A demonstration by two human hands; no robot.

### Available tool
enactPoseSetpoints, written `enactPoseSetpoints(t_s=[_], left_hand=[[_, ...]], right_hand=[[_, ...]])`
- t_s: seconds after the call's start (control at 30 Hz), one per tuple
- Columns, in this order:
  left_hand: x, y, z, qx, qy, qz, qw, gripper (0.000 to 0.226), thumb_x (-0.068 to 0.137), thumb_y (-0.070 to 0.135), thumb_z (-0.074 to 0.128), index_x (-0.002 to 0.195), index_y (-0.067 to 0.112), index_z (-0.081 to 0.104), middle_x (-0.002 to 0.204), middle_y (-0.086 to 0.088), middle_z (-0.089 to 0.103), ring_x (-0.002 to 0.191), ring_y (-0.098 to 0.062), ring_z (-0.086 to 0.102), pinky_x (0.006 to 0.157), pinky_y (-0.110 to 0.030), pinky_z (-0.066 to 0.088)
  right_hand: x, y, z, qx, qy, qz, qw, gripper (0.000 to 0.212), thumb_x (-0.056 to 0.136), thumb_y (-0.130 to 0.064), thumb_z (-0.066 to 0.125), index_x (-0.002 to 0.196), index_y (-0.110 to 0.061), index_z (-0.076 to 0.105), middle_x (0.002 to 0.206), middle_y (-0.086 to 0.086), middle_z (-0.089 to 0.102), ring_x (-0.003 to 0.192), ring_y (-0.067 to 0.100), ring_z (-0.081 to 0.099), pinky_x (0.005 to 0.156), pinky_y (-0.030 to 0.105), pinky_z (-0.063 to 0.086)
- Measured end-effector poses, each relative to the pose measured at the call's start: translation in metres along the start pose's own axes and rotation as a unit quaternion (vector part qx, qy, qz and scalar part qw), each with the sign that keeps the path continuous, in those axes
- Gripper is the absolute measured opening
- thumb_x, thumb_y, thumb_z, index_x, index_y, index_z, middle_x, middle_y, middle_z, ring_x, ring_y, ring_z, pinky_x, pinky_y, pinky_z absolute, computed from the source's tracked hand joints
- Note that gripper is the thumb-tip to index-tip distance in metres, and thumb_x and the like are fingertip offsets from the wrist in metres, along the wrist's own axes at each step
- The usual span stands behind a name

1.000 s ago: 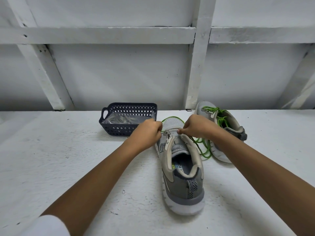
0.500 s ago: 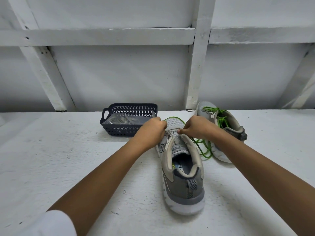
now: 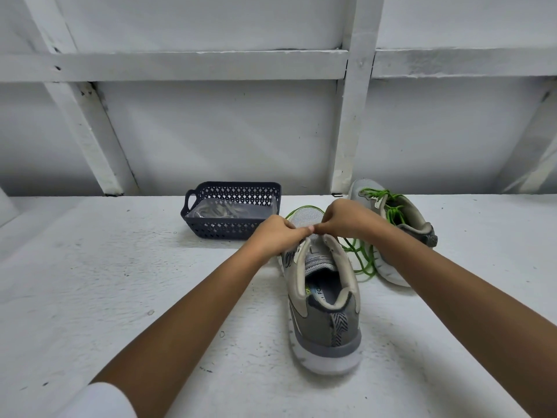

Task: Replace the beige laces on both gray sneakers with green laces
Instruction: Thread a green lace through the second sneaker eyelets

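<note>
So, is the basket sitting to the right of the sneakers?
No, the basket sits left of the near sneaker and the far sneaker.

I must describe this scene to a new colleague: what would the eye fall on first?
The left hand and right hand meet fingertip to fingertip over the front of the near gray sneaker, apparently pinching the bright green lace looped around its toe. Behind, on the right, the far sneaker already carries green laces; a dark basket stands to the left.
</note>
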State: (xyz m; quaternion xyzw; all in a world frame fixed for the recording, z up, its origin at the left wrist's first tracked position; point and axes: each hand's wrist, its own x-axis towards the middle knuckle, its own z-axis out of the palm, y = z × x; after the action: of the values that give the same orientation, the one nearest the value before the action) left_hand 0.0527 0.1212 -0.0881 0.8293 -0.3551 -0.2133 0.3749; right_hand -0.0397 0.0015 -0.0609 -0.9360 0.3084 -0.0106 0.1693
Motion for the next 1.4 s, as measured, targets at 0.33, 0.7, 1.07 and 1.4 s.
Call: enactPoseSetpoints(t_s=[0.33, 0.7, 1.07, 1.4], left_hand=[[0.002, -0.005, -0.004, -0.102, -0.020, -0.069, 0.992, 0.028, 0.084, 0.025, 0.055, 0.058, 0.015, 0.049, 0.060, -0.002, 0.041, 0.067, -0.020, 0.038, 0.067, -0.032, 0.037], [0.002, -0.009, 0.000, -0.108, -0.011, -0.054, 0.993, 0.026, 0.086, 0.021, 0.051, 0.063, 0.013, 0.045, 0.062, -0.005, 0.035, 0.061, -0.019, 0.033, 0.066, -0.031, 0.033], [0.001, -0.015, 0.007, -0.110, 0.027, -0.030, 0.993, 0.049, 0.089, 0.023, 0.053, 0.045, 0.020, 0.031, 0.047, 0.004, 0.024, 0.049, -0.013, 0.022, 0.057, -0.030, 0.021], [-0.005, -0.014, 0.006, -0.124, 0.021, -0.037, 0.991, 0.042, 0.088, 0.022, 0.052, 0.050, 0.019, 0.033, 0.056, -0.002, 0.028, 0.059, -0.017, 0.027, 0.062, -0.031, 0.022]], right_hand=[[0.005, -0.005, -0.018, -0.048, -0.040, -0.031, 0.998, 0.024, 0.082, -0.009, 0.054, 0.096, -0.009, 0.074, 0.074, 0.005, 0.062, 0.047, 0.013, 0.048, 0.051, 0.020, 0.044], [0.017, -0.032, -0.002, -0.328, -0.098, -0.120, 0.932, 0.021, 0.087, -0.010, 0.057, 0.105, 0.000, 0.063, 0.107, 0.016, 0.065, 0.078, 0.025, 0.047, 0.056, 0.027, 0.035], [0.020, -0.008, 0.007, -0.213, 0.020, -0.225, 0.951, 0.016, 0.093, -0.012, 0.045, 0.099, -0.002, 0.057, 0.104, 0.015, 0.060, 0.097, 0.031, 0.056, 0.078, 0.037, 0.045], [0.012, -0.008, 0.019, -0.117, 0.002, -0.202, 0.972, 0.020, 0.087, -0.015, 0.060, 0.103, -0.003, 0.066, 0.102, 0.014, 0.067, 0.097, 0.028, 0.058, 0.081, 0.031, 0.042]])
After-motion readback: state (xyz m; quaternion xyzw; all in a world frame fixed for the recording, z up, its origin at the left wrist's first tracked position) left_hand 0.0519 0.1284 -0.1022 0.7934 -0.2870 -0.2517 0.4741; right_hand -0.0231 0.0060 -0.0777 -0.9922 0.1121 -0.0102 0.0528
